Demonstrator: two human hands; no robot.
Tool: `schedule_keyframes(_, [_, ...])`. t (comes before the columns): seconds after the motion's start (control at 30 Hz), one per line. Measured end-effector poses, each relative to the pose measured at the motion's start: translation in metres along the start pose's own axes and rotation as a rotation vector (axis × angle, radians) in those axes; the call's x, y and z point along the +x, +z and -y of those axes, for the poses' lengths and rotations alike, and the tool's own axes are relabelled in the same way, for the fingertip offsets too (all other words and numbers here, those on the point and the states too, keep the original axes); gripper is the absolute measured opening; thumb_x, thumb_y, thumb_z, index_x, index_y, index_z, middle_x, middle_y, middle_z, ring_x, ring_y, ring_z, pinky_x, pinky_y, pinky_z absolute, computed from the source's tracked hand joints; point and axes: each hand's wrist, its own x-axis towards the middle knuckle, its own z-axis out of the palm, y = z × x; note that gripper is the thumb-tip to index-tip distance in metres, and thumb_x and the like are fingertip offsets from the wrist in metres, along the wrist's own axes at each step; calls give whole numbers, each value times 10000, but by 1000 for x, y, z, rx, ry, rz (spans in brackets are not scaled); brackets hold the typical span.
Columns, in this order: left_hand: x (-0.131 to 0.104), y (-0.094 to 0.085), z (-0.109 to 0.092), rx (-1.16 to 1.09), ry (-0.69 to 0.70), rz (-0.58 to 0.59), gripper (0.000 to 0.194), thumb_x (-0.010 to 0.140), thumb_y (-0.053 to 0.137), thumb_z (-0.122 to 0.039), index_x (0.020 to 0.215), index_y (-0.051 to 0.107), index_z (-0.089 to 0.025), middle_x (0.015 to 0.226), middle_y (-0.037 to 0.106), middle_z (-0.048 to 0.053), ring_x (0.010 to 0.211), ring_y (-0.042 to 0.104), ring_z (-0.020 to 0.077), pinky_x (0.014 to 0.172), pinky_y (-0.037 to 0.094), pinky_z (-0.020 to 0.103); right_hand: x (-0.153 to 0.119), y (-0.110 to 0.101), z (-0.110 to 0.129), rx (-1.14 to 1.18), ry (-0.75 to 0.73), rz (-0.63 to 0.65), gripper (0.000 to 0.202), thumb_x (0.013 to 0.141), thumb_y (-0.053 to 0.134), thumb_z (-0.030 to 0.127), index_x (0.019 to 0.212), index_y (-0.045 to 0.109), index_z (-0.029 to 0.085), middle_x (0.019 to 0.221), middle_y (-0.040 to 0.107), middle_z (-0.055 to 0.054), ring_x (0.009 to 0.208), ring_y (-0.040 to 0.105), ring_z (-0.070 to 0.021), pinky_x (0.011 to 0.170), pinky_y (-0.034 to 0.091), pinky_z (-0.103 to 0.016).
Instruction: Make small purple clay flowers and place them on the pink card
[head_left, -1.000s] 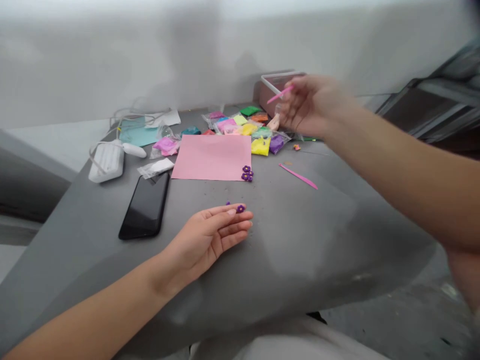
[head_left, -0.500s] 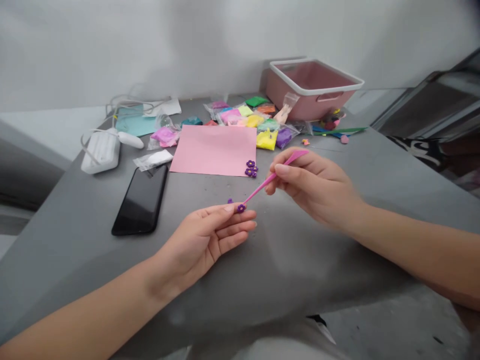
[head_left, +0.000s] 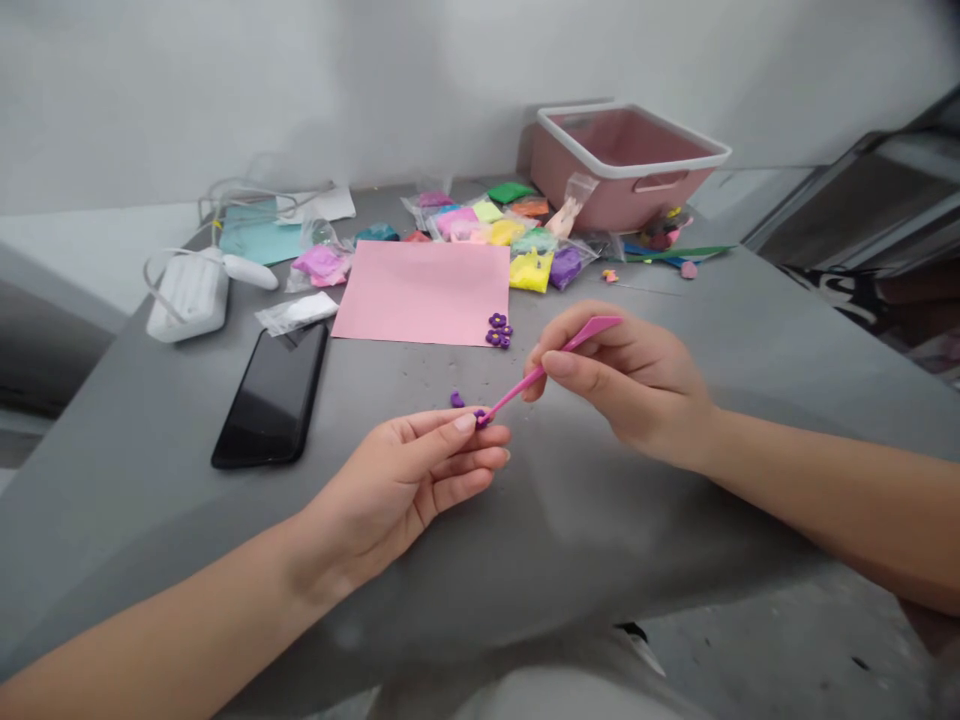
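Between the thumb and index finger of my left hand (head_left: 431, 465) sits a small purple clay flower (head_left: 484, 420); the other fingers are loosely curled below it. My right hand (head_left: 619, 385) is closed in a pen-like grip round a pink plastic modelling tool (head_left: 525, 383). The tool's thin tip rests on the flower and hides part of it. Just beyond my left fingertips a bit of purple clay (head_left: 457, 399) lies on the table. Several purple flowers with yellow centres (head_left: 498, 330) are grouped at the near right corner of a pink paper sheet (head_left: 424, 290).
A black phone (head_left: 274, 395) lies on the grey table (head_left: 600, 560) at left, near a white power strip (head_left: 191, 295) with cables. Bags of coloured clay (head_left: 502, 233) spread behind the paper. A pink basket with a white rim (head_left: 626, 165) stands at the back right.
The tool's tip has come down onto the flower, and my left thumb has moved closer over it. The whole view has shifted slightly.
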Motion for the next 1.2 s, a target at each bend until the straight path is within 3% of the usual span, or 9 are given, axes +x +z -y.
schedule_keyframes(0.4, [1,1,0,-1,-6,4,217,940,556,-100,860,758,-98,814,772,64,647,723,89,620,624,153,0,1,2,29,77,-36,111,901,665,294,853,640,197,769,627,10,726,671,-111,687,575,-243])
schedule_keyframes(0.67, [0,-1,-3,0,57,-10,183,926,580,-97,894,759,-110,832,771,59,662,717,85,634,617,148,8,-3,5,87,98,-219,213,796,769,390,809,654,211,704,634,16,648,648,-132,675,567,-299])
schedule_keyframes(0.93, [6,-1,-28,129,234,-181,157,906,596,-81,900,751,-102,850,766,70,688,714,98,648,613,160,33,-43,0,18,40,-357,164,823,750,320,780,627,220,665,613,38,649,624,-105,690,533,-268])
schedule_keyframes(1.07, [21,-1,-44,132,310,-236,166,897,578,-32,879,736,-77,874,757,83,729,714,91,691,603,150,43,-61,-10,5,2,-419,165,831,738,291,764,603,221,638,579,43,616,601,-102,658,516,-267])
schedule_keyframes(1.2, [44,4,-57,194,398,-235,121,898,599,-82,899,718,-61,918,747,114,806,714,114,751,597,182,46,-64,-11,14,17,-458,152,831,721,260,745,604,218,626,598,36,593,585,-104,625,502,-267])
